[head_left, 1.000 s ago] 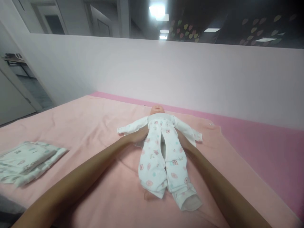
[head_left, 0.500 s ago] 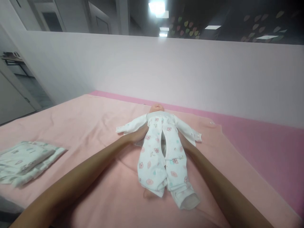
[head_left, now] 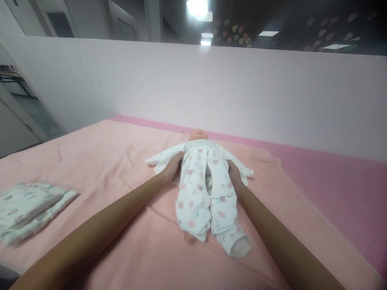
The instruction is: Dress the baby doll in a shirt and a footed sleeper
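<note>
A baby doll (head_left: 198, 135) lies on its back on the bed, head toward the wall. It wears a white long-sleeved top (head_left: 169, 154) and patterned split-crotch baby pants (head_left: 193, 189), pulled high over its front. My left hand (head_left: 174, 166) is closed on the pants' left side near the waist, its fingers partly hidden behind the cloth. On the opposite side my right hand (head_left: 235, 174) grips the pants at about the same height, fingertips hidden too. A foot shows below the left leg end; the right cuff lies open and slack.
Folded patterned cloths (head_left: 33, 205) lie at the left on the pink blanket (head_left: 121, 161). A pink mat (head_left: 326, 185) shows at the right. Behind stands a white half wall (head_left: 211, 88) with dark glass above it.
My left hand has come up a little along the pants' side and more of it shows. My right hand has also shifted up slightly. The pant legs have drawn upward a bit.
</note>
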Motion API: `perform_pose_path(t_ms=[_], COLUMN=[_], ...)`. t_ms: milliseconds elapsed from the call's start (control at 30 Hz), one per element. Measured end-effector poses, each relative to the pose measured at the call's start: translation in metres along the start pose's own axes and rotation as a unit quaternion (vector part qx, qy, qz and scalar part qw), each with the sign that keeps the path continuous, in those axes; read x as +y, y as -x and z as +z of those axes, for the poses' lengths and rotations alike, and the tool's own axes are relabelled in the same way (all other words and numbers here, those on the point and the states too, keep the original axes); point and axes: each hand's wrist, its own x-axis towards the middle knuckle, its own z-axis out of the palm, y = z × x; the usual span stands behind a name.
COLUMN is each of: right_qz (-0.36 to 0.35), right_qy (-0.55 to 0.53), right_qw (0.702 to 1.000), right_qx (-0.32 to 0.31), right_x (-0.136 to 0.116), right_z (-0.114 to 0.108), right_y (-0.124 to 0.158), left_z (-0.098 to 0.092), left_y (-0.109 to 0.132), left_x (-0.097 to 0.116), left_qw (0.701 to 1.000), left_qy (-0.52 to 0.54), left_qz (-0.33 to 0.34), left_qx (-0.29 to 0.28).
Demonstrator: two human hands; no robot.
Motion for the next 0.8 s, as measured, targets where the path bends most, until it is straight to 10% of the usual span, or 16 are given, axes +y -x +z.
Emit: perform_pose_path(t_ms=[200,500,800], right_qz=[-0.085,-0.177,-0.148], right_qy=[0.067,0.183,0.086], right_qw=[0.994,0.960,0.961], right_qx=[-0.033,-0.116,-0.216], right_x=[-0.009,-0.022,-0.035], right_z=[-0.001,-0.018,-0.004], right_y=[-0.014,-0.057,-0.077], left_z=[-0.002,-0.032,-0.038], left_y=[0.004,-0.014,-0.031], left_x=[0.020,0.051,0.051], left_qw=[0.987,0.897,0.949], left_qy=[-0.107,-0.380,-0.271], left_qz=[0.113,0.209,0.143], left_qx=[0.032,-0.086,-0.082])
